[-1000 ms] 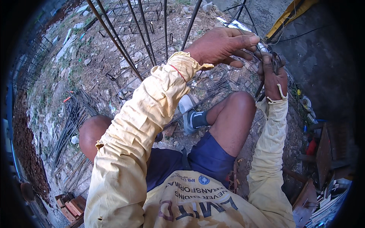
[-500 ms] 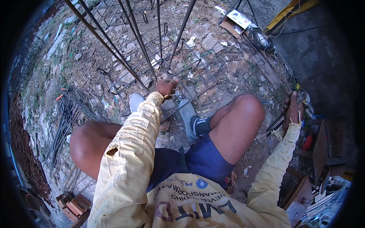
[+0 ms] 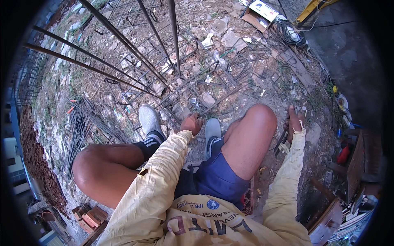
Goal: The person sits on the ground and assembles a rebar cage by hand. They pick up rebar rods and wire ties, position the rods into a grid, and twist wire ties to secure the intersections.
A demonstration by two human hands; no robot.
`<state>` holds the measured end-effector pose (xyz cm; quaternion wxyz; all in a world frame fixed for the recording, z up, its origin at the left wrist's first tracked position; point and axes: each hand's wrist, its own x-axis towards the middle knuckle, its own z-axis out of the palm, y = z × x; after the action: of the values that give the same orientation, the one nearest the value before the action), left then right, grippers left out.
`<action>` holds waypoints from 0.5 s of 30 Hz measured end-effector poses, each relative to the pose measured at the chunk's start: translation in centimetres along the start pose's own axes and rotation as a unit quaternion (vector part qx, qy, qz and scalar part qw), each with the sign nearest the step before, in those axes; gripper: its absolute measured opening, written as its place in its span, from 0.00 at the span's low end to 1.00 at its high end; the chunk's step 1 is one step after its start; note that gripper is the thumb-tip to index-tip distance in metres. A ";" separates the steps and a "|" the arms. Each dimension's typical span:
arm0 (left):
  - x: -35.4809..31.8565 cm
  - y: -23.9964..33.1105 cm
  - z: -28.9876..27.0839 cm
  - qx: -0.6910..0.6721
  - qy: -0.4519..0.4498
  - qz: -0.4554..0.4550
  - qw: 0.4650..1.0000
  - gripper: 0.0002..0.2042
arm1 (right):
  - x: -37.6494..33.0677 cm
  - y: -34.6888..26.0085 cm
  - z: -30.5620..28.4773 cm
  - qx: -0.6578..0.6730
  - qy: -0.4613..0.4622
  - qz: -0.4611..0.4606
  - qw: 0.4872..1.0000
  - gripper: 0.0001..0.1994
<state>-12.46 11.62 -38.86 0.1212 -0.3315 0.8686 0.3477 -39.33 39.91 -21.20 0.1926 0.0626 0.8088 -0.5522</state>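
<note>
Left hand (image 3: 191,124) has dropped closer, down between the shoes (image 3: 149,119)! Right hand (image 3: 294,124) swings inward, tool (image 3: 281,141) along; two rods (image 3: 65,60) now slant lower leftward!

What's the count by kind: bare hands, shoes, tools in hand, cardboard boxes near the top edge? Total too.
Bare hands: 2 (left hand, right hand)
Grey shoes: 2 (left shoe, right shoe)
Tools in hand: 1 (dark hand tool, right hand)
Boxes: 1 (cardboard box)
Total: 6

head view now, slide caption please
Left hand low by the rebar, right hand holding a dark tool over littered ground.
</note>
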 end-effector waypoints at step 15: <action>2.0 -0.5 1.4 0.010 -0.015 -0.061 0.998 0.23 | 11.6 12.4 11.2 -0.046 -0.149 -0.149 0.976 0.26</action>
<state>-13.70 11.28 -41.02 0.1589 -0.3776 0.8480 0.3362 -43.35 33.09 -39.91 0.2293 -0.1506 0.7954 -0.5404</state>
